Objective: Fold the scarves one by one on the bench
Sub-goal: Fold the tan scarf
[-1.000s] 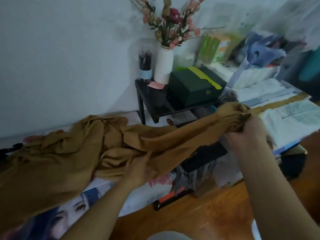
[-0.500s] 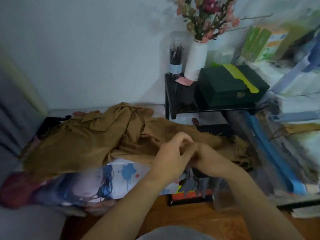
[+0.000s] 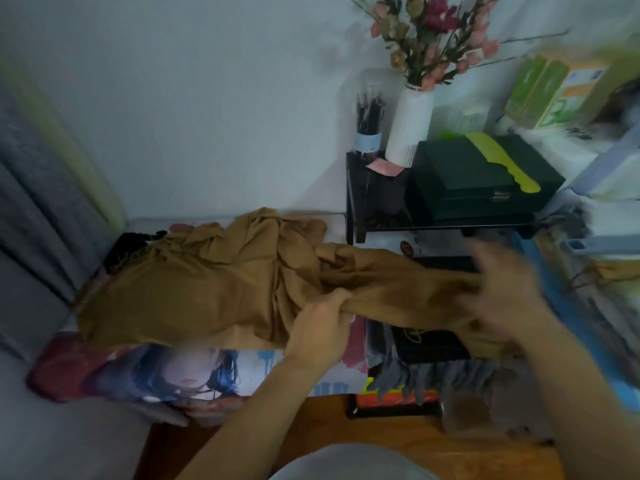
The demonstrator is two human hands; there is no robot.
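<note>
Mustard scarf (image 3: pixel 221 289) lies crumpled across the printed cover (image 3: pixel 194 372) on the tabletop, bulk to the left, one bunched end drawn out toward the right over a black box (image 3: pixel 429 344). Left hand (image 3: pixel 320 332): fingers curled round a gathered fold of the scarf near its middle, thumb on top, firm grip. Right hand (image 3: pixel 502 292): heavily motion-blurred; it sits at the scarf's right end with cloth against the palm, but whether the fingers are closed on it cannot be told. Behind, a small black shelf (image 3: pixel 353 202) carries a white vase (image 3: pixel 408 129) of flowers, a pencil jar (image 3: pixel 369 126) and a dark green box (image 3: pixel 481 181). Grey fabric (image 3: pixel 415 379) lies near the front edge, below the black box
</note>
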